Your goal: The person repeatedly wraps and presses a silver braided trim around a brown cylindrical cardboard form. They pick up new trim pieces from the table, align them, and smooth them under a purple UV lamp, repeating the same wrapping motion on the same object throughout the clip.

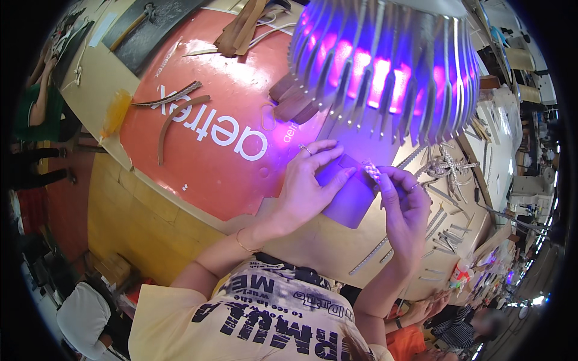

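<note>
Under a finned metal lamp (385, 66) glowing purple and pink lies a flat smooth sheet (350, 204), tinted violet by the light. My left hand (310, 180) rests at the sheet's left edge, thumb and forefinger stretched apart. Near those fingertips a small dark flat piece (348, 161) lies on the sheet, and whether they touch it is hard to see. Between thumb and fingers, my right hand (404, 204) pinches a short braided strip (372, 172) that catches the light. The strip's lower end is hidden in the hand.
A red printed sheet (198, 174) covers the left of the table, bearing brown strips (171, 120) and dark reddish blocks (294, 102). Several braided strips (448, 237) and a braided bundle (448, 168) lie at right. A hammer (147, 11) lies far left. Other people work nearby.
</note>
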Demonstrator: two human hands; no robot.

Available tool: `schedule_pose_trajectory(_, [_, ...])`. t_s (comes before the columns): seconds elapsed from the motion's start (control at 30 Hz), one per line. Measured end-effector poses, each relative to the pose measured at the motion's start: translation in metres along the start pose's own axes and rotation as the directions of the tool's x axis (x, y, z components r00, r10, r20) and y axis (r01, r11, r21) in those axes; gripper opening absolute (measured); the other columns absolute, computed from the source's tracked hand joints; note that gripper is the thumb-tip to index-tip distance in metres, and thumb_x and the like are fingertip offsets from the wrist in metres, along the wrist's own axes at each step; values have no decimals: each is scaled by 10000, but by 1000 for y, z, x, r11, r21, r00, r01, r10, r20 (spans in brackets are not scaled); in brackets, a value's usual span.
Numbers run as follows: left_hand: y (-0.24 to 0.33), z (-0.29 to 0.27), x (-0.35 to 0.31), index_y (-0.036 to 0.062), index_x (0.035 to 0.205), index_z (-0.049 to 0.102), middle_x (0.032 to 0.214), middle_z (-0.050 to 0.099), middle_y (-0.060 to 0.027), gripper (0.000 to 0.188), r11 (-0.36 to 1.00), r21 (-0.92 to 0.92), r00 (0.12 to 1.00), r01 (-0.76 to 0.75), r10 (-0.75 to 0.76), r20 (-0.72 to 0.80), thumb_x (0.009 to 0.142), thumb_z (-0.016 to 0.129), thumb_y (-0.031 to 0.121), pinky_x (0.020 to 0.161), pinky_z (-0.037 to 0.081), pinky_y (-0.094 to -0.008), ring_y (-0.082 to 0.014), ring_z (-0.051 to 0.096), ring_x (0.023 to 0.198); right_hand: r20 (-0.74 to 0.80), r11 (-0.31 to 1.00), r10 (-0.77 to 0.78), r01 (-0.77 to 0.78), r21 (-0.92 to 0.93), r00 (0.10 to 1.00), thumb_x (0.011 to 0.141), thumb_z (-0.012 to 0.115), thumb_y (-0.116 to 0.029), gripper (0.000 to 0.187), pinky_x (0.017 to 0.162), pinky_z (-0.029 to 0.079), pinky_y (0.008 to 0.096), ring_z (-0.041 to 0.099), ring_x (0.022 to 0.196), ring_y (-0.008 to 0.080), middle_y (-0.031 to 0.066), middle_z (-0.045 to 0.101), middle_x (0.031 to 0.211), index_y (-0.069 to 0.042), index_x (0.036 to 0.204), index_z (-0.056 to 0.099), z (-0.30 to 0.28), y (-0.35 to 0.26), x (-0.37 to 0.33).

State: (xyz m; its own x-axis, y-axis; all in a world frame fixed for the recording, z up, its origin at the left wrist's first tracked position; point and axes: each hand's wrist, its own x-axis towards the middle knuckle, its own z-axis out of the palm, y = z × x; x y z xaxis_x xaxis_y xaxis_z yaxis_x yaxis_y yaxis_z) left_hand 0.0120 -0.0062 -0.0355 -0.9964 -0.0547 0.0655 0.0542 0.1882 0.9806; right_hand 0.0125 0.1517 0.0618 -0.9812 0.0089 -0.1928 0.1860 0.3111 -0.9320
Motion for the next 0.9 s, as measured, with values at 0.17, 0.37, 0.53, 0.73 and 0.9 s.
schedule_pose_trajectory(0.17, [11,-7,6,-50,1020,662,1139,641,-143,223,948,-319,1000,8,-2,19,814,728,5,828,544,-276,-162,654,986,39,999,37,-37,0,999,955,614,-60,165,734,473,202,575,793,62,35,652,901,45,1079,641,5,5,2])
schedule_pose_trajectory(0.37, [11,-15,12,-35,1159,580,998,704,-98,285,702,-611,931,365,-260,257,883,650,-29,795,542,-219,-100,663,884,26,998,41,-39,-58,999,935,635,-55,153,648,463,196,560,745,47,23,653,860,36,1056,660,14,1,1])
schedule_pose_trajectory(0.53, [13,-14,10,-45,1252,517,1044,693,-108,361,605,-687,914,403,-304,269,906,618,-36,863,521,-219,-110,658,948,-41,994,-2,-2,-105,999,926,653,-73,158,634,457,194,560,713,45,33,664,821,45,1029,672,26,2,5])
schedule_pose_trajectory(0.73, [16,-15,8,-46,1269,513,1058,698,-123,367,550,-713,896,435,-340,285,916,609,-30,876,521,-228,-108,660,944,-74,993,14,-23,-119,997,923,658,-81,156,623,444,189,550,685,41,41,671,793,48,1010,679,28,1,7])
schedule_pose_trajectory(0.9, [16,-15,7,-42,1286,511,1072,698,-129,383,571,-701,901,427,-337,274,917,611,-24,877,524,-232,-110,659,953,-84,995,35,-43,-89,996,921,661,-80,161,621,441,191,542,685,33,35,673,801,55,1007,681,29,2,7])
